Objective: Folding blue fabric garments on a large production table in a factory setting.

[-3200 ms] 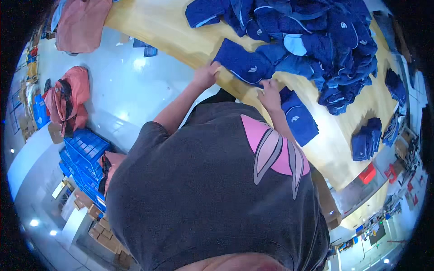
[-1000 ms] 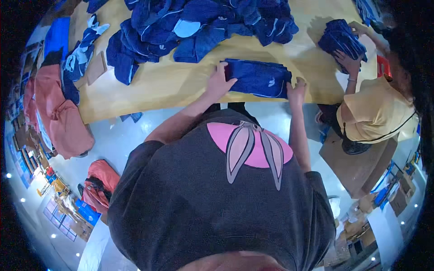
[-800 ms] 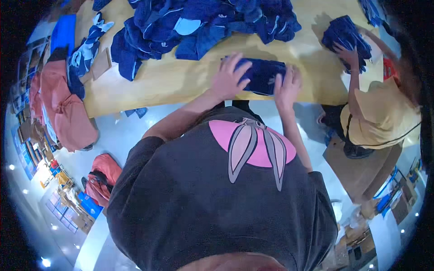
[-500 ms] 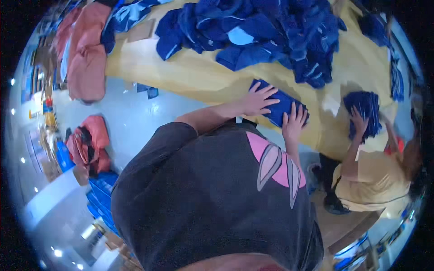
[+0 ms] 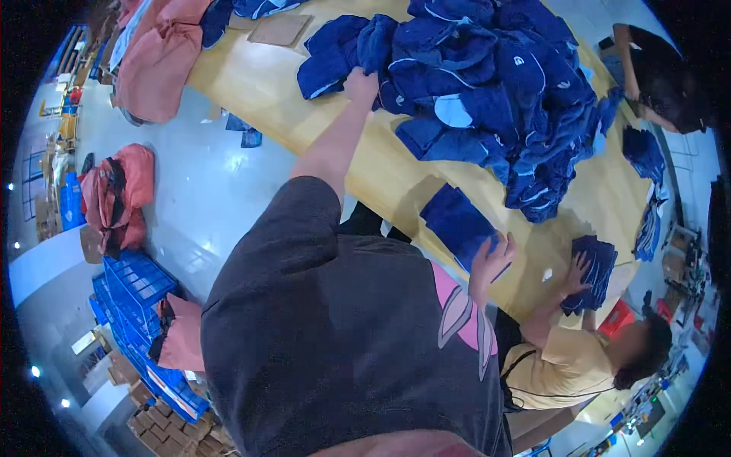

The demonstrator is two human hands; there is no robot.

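Note:
My left hand reaches far across the table, its fingers closed on a navy blue garment at the left side of a large heap of garments. White piping and small pale marks show on several of them. Close to my body lies a folded navy garment, flat on the table. Beside its near right corner is my right hand, fingers apart and raised. Whether that hand still touches the cloth I cannot tell.
A co-worker in a yellow shirt rests a hand on a folded navy stack at the right. Another person in black bends at the far right. Salmon bags and blue crates stand to the left; a cardboard piece lies on the table.
My left hand has left the folded garment and moved up and left to the heap. My right hand has lifted towards the folded garment's near edge. The view has shifted.

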